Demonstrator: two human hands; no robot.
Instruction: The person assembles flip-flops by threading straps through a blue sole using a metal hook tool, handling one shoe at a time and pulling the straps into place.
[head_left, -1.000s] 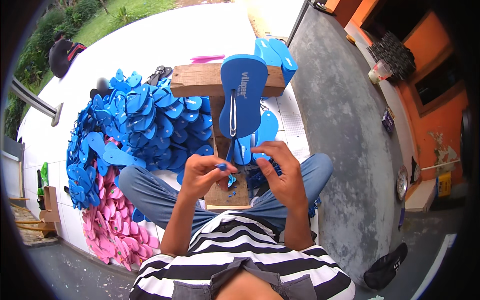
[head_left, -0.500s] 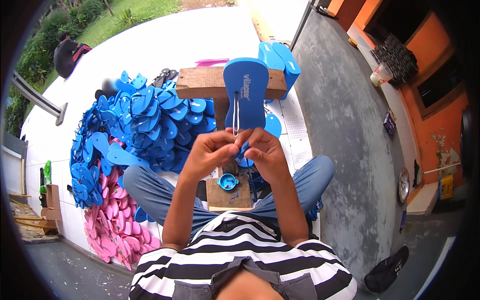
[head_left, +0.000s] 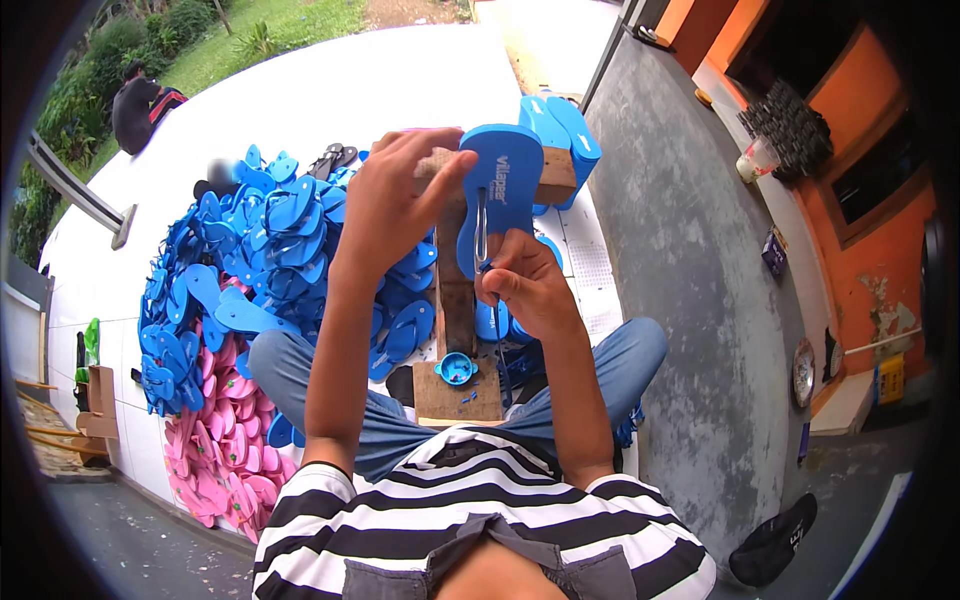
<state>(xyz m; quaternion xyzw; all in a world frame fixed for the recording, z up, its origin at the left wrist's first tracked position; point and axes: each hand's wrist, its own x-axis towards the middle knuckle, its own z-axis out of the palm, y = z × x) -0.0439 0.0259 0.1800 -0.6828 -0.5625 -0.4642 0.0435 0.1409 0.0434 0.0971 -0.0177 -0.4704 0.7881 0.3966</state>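
Observation:
A blue flip-flop sole [head_left: 505, 165] stands upright against a wooden stand [head_left: 556, 172]. A long metal wire loop [head_left: 482, 225] sticks out of a hole in the sole and hangs down its front. My right hand [head_left: 530, 290] is closed low beside the sole, pinching a thin blue strap [head_left: 499, 335] at the wire's lower end. Up at the sole's upper left edge is my left hand [head_left: 400, 190], its fingers stretched out and thumb apart. Its fingertips meet or nearly meet that edge; whether they touch it, I cannot tell.
A large heap of blue flip-flops [head_left: 270, 230] lies to my left, with pink ones [head_left: 225, 430] nearer me. Blue soles [head_left: 570, 140] stand behind the stand. A small blue bowl [head_left: 456, 368] sits on the wooden base [head_left: 435, 395]. A person [head_left: 140, 105] sits far left.
My left hand has left the wire's lower end and risen to the sole's upper left edge, its fingers spreading. My right hand stays low with the strap. The sole has shifted slightly right and down.

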